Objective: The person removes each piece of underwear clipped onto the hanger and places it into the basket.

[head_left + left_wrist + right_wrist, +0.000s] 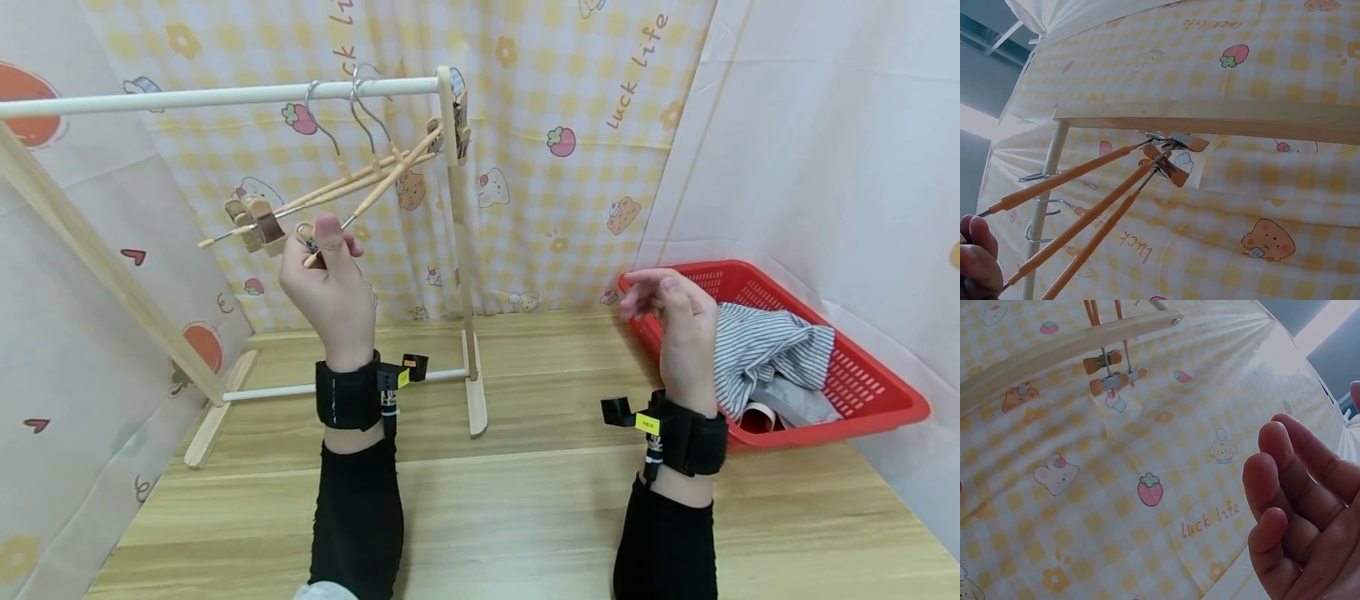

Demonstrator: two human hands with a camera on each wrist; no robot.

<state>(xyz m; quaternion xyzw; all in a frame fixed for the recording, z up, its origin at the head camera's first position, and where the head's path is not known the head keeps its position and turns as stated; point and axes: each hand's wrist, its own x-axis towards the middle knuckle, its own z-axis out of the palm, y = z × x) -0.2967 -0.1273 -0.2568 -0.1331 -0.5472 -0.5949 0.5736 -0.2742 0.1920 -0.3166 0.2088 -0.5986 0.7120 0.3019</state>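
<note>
Three wooden clip hangers [360, 179] hang by metal hooks from the white rail [187, 97] of a wooden clothes rack, swung out to the left. My left hand [324, 242] is raised and pinches the near end of one hanger at its clip, thumb upward. In the left wrist view the hanger bars [1085, 219] run from my fingers [975, 262] up to the far clips [1169, 159]. My right hand [652, 292] hovers in front of the red basket [825, 433], fingers relaxed, holding nothing. Its bare fingers [1291, 506] show in the right wrist view.
A striped cloth [765, 346] and other garments lie in the basket at the right. The rack's upright post [459, 250] and foot [476, 400] stand on the wooden tabletop [525, 500]. Printed curtains [570, 167] close in the back and sides.
</note>
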